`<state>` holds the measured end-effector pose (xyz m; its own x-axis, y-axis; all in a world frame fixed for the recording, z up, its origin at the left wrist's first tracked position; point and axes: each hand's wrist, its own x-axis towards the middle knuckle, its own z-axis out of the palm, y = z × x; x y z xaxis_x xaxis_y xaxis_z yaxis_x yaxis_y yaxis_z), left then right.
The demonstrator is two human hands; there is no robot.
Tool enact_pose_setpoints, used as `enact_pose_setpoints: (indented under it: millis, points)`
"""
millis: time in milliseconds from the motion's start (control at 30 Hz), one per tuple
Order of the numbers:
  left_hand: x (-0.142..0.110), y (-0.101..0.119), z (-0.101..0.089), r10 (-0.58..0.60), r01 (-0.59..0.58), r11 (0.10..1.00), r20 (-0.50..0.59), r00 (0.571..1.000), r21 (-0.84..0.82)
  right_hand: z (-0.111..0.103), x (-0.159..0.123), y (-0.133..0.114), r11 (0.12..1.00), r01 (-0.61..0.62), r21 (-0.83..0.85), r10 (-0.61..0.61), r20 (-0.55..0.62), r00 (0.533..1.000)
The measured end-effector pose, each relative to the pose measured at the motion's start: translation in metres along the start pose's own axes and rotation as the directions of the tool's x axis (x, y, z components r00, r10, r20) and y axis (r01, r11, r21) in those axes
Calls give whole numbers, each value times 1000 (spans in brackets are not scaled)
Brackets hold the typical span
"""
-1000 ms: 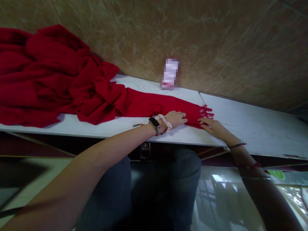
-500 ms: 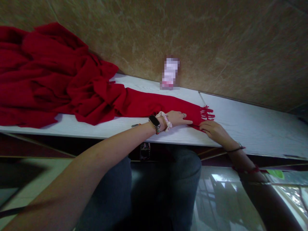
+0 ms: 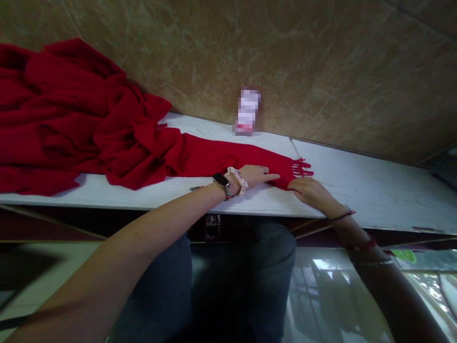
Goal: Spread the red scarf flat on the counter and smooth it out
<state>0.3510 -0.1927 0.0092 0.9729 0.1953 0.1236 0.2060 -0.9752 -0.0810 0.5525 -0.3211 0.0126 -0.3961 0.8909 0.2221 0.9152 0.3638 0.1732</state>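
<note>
A long red scarf (image 3: 214, 155) lies along a white table (image 3: 374, 190), bunched in a big heap at the left and ending in a fringe (image 3: 303, 167) at the right. My left hand (image 3: 257, 174) lies flat on the scarf's near edge just short of the fringe, fingers stretched out. My right hand (image 3: 307, 188) is curled at the scarf's near corner below the fringe, its fingertips pinching the cloth there. A watch and a pale scrunchie (image 3: 238, 178) sit on my left wrist.
A small pink and white thing (image 3: 246, 114), blurred out, stands at the back of the table against a brown marbled wall (image 3: 321, 71). The table's front edge runs just under my wrists. My legs in dark trousers (image 3: 243, 276) are below it.
My right hand has gone from lying flat beside the fringe to curling and pinching the scarf's corner. My left hand slid slightly toward the fringe.
</note>
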Motion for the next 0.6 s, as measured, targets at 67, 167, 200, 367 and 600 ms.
enact_pose_setpoints:
  millis: [67, 167, 200, 367, 600]
  points:
    - [0, -1, 2, -4, 4, 1000, -16, 1000, -19, 5, 2, 0, 998, -46, 50, 51, -102, 994]
    - [0, 3, 4, -24, 21, 999, -73, 997, -40, 12, 2, 2, 986, -110, 123, 134, -216, 967]
    - [1, 5, 5, -32, 28, 999, -98, 995, -43, 13, 2, 2, 982, -132, 133, 161, -239, 958]
    - [14, 19, 8, -81, 77, 997, -168, 983, -29, 14, 1, 6, 957, -254, 138, 287, -353, 890]
    - [24, 27, 7, -103, 90, 992, -161, 982, -87, 7, 3, 11, 980, -174, 102, 194, -253, 948]
